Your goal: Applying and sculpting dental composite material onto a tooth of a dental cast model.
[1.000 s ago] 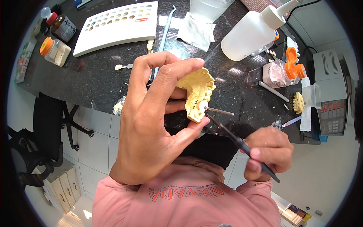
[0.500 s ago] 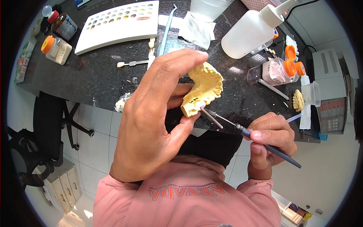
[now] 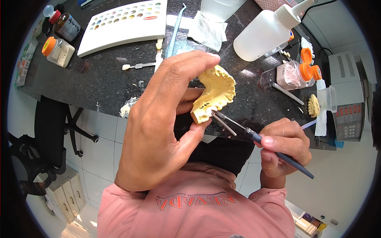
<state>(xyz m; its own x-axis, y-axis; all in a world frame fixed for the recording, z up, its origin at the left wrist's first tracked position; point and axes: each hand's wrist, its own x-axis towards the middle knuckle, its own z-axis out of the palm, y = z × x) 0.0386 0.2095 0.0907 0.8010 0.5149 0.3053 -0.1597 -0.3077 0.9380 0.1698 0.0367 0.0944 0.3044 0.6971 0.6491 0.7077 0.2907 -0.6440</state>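
My left hand [image 3: 152, 125] grips a yellow dental cast [image 3: 220, 85] with fingers and thumb around its left and lower side. A thin metal pin [image 3: 226, 127] sticks out from a small pale pink-white piece [image 3: 210, 112] near the cast's lower end. In my right hand [image 3: 283, 144] is a dark-handled fine brush [image 3: 295, 166], its tip at or very near that piece; whether they touch I cannot tell. Behind my left hand lie a pale tooth-shaped tab on a stick [image 3: 139, 66] and a light blue tool [image 3: 174, 33].
On the dark worktop [image 3: 99, 79] are a white palette [image 3: 119, 29], jars at left [image 3: 59, 55] and right [image 3: 289, 75], a squeeze bottle [image 3: 258, 37], a cup [image 3: 218, 8] and another cast [image 3: 312, 105]. A chair [image 3: 51, 139] stands left, a grey device [image 3: 345, 99] right.
Since a second ago the cast has turned and shifted slightly up and right. My right hand has moved up and right, raising the brush to the small piece. The last half second shows little movement.
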